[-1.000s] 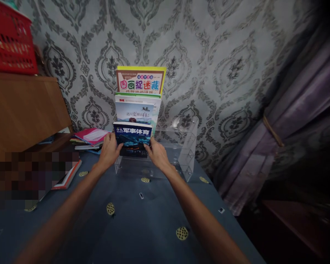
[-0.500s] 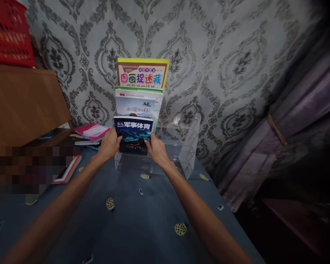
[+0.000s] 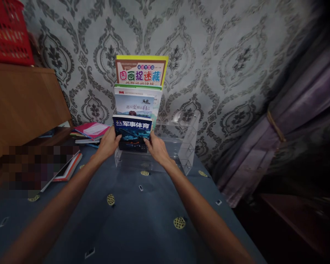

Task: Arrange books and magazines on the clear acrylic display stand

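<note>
Both my hands grip a dark blue book [image 3: 133,132] with white lettering by its side edges. My left hand [image 3: 109,142] has its thumb on the front cover at the left. At the right edge my right hand [image 3: 157,147] does the same. The book stands upright in the front tier of a clear acrylic stepped rack [image 3: 188,146]. Behind it rise a book with a pale sky cover [image 3: 133,102], a green-topped white book [image 3: 158,99] and a tall yellow-edged book [image 3: 143,69]. My other fingers are hidden behind the blue book.
Left of the rack lies a stack of books and pink folders [image 3: 92,131]. Nearer is an orange-edged book [image 3: 68,168] beside a blurred-out patch. A wooden cabinet [image 3: 24,110] carries a red basket [image 3: 9,36]. A blue patterned cloth [image 3: 143,227] covers the table; a purple curtain [image 3: 264,154] hangs right.
The view has shifted slightly, so most things sit a little higher in the picture. Both hands stay on the blue book, which keeps its place in the rack.
</note>
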A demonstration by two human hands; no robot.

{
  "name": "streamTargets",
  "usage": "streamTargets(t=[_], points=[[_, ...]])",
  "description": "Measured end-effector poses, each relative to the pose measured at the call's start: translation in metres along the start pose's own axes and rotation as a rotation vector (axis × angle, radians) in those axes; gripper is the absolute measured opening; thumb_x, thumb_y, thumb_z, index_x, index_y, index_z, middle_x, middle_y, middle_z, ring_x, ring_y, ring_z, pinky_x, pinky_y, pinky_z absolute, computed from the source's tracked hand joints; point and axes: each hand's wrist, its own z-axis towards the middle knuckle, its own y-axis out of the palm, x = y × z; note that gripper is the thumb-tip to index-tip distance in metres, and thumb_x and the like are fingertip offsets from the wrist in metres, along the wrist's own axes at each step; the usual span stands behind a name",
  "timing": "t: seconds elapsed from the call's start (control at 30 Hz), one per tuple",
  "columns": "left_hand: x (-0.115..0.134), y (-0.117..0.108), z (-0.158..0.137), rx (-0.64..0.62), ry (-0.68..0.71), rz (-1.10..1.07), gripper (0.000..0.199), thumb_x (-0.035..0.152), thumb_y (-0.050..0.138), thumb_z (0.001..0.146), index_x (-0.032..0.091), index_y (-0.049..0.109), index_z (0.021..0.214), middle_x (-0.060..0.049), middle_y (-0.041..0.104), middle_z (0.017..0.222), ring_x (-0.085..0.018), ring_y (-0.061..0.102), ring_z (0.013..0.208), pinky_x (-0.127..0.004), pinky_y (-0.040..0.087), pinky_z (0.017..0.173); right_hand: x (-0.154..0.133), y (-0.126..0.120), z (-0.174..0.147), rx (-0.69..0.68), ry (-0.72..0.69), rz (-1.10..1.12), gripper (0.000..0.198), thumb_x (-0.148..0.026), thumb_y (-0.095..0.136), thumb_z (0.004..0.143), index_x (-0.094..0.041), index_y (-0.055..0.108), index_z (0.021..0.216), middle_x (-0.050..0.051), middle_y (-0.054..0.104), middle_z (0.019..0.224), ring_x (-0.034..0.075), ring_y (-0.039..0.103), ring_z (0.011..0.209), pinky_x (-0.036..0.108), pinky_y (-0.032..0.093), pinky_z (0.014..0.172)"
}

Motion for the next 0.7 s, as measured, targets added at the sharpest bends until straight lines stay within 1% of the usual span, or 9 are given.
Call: streamTargets(t=[0.17,0.43,0.7], points=[[-0.001,0.000,-0.002,0.015,0.014,-0.025,0.015,0.023,0.051,0.089,0.019,0.050,0.103,-0.010,0.062,0.102,-0.029,0.061,0.103,-0.046,0.050,0.094,0.003,0.000,-0.002,0.006,-0.016,0.013,0.036,-0.031,0.042,0.101,-0.014,0.048,0.133,0.012,0.072,0.103,0.028,0.066,0.092,0.030,0.040,0.072],[-0.006,0.003,-0.005,0.064,0.062,-0.039,0.018,0.022,0.051,0.088,0.018,0.051,0.106,-0.010,0.063,0.102,-0.028,0.061,0.103,-0.045,0.051,0.093,0.005,0.002,-0.003,0.004,-0.011,0.003,0.028,-0.031,0.044,0.102,-0.017,0.053,0.125,0.009,0.072,0.100,0.024,0.066,0.087,0.028,0.036,0.068],[-0.015,0.005,-0.009,0.029,0.064,-0.026,0.014,0.027,0.051,0.090,0.017,0.050,0.099,-0.009,0.059,0.094,-0.027,0.060,0.092,-0.045,0.052,0.085,0.007,0.005,-0.004,0.023,-0.030,0.005,0.025,-0.032,0.045,0.101,-0.017,0.055,0.119,0.009,0.071,0.097,0.023,0.065,0.084,0.028,0.036,0.068]])
